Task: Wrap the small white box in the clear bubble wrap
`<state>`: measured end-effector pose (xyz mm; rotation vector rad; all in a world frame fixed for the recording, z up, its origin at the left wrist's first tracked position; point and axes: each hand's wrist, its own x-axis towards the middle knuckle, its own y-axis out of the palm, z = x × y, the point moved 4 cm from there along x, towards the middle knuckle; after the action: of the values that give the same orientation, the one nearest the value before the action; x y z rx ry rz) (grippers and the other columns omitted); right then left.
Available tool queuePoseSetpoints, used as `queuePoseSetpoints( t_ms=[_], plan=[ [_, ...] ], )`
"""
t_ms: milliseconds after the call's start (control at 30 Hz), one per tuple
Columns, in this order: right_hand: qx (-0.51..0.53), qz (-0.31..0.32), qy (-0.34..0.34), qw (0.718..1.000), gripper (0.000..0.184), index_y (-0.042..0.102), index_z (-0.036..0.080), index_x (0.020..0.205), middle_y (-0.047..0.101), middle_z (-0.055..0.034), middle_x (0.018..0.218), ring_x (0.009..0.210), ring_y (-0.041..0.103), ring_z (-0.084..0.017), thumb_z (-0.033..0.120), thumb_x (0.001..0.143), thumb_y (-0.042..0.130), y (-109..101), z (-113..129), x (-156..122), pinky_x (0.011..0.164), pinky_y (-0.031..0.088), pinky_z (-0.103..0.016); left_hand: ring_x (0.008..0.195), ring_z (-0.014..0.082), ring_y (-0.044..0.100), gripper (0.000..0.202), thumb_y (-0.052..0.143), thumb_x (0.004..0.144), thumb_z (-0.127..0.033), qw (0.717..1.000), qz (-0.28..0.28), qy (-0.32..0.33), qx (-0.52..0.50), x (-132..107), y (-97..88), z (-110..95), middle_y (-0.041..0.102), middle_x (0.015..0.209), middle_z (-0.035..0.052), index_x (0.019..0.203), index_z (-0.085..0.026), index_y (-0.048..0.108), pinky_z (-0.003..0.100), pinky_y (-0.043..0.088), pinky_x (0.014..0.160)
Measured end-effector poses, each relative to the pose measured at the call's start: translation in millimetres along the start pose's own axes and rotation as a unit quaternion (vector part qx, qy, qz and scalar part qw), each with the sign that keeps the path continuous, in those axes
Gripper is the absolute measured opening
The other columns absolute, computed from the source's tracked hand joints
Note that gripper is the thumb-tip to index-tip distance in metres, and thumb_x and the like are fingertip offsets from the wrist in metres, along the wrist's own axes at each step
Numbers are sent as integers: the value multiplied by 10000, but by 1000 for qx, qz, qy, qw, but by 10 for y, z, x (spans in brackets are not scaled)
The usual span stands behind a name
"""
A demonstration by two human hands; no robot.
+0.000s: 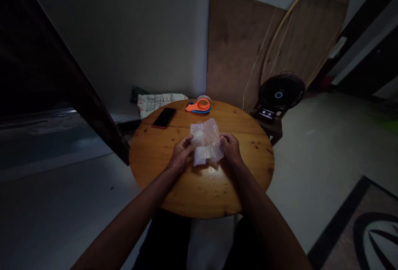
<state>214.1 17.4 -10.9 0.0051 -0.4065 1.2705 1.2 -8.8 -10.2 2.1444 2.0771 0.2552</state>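
A partly folded sheet of clear bubble wrap [209,139] is spread between my hands over the round wooden table [205,197]. My left hand [183,152] grips its left edge between thumb and fingers. At the right edge, my right hand [230,146] pinches the wrap with curled fingers. Whether anything lies inside the folds I cannot tell. Beyond the wrap, near the table's far edge, rests an orange and blue tape dispenser [199,105] with a roll of tape in it.
A dark phone [164,117] with a red edge lies at the table's far left. Behind the table is a printed white sack [160,100]. To the right, a black fan [280,93] stands on a small wooden stool [274,129]. A brown board [238,46] and a round wooden tabletop [307,29] lean against the wall.
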Motion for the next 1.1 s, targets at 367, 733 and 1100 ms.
queuePoseSetpoints(
  t_ms=[367, 733, 1100],
  plan=[
    [-86, 36, -38, 995, 331, 647, 162, 816, 645, -29, 765, 696, 546, -163, 424, 824, 444, 32, 121, -29, 630, 404, -257, 994, 226, 602, 626, 768, 580, -328, 1000, 2, 12, -29, 43, 5, 73, 650, 1091, 121, 1139, -113, 589, 330, 474, 856],
    [-60, 60, -19, 996, 306, 663, 166, 763, 656, -18, 723, 679, 569, -154, 433, 782, 516, 71, 61, -7, 611, 431, -240, 999, 244, 610, 599, 771, 632, -370, 978, -2, 100, 185, 12, 11, 105, 632, 1065, 107, 1174, -176, 605, 368, 502, 866],
    [-122, 66, -32, 990, 231, 674, 179, 777, 669, -23, 743, 695, 588, -163, 358, 741, 533, 65, 5, 11, 649, 436, -259, 995, 232, 608, 355, 618, 670, -218, 956, -5, 138, 259, 23, -17, 74, 501, 1306, 123, 1017, -165, 673, 361, 518, 830]
  ],
)
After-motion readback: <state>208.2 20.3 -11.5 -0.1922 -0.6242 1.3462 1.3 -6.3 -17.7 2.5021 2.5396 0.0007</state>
